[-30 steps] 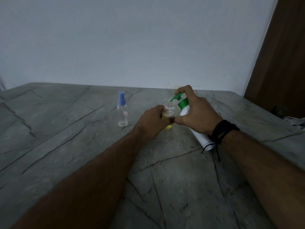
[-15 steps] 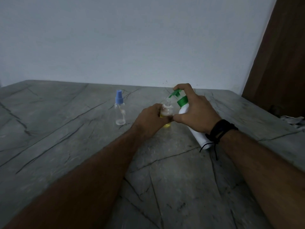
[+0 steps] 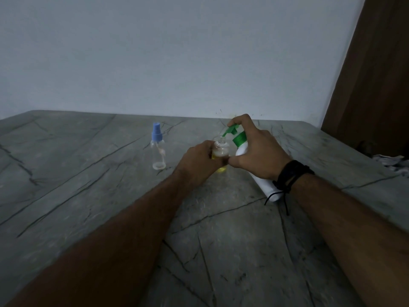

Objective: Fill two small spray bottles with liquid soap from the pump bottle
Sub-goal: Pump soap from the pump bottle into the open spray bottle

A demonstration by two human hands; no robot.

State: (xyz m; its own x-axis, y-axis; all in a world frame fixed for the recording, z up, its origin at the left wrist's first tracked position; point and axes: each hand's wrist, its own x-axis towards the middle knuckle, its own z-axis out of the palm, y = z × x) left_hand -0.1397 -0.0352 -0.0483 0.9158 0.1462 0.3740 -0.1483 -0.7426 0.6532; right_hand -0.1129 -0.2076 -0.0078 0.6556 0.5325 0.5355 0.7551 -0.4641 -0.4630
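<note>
My left hand [image 3: 199, 161] grips a small clear spray bottle [image 3: 220, 149] with its cap off and yellow soap in its lower part. My right hand [image 3: 257, 151] holds the white pump bottle [image 3: 264, 185], tilted to the left, with a finger on its green pump head [image 3: 231, 130]. The green nozzle tip sits right over the open neck of the small bottle. A second small spray bottle [image 3: 158, 149], clear with a blue spray cap on, stands upright by itself to the left and looks empty.
Everything rests on a grey marble-patterned table [image 3: 110, 196] against a pale wall. A brown door [image 3: 376, 85] is at the right. Some cloth [image 3: 391, 161] lies at the table's far right edge.
Both hands and the two bottles keep nearly the same pose; the nozzle stays over the small bottle's neck. Only the view has shifted slightly.
</note>
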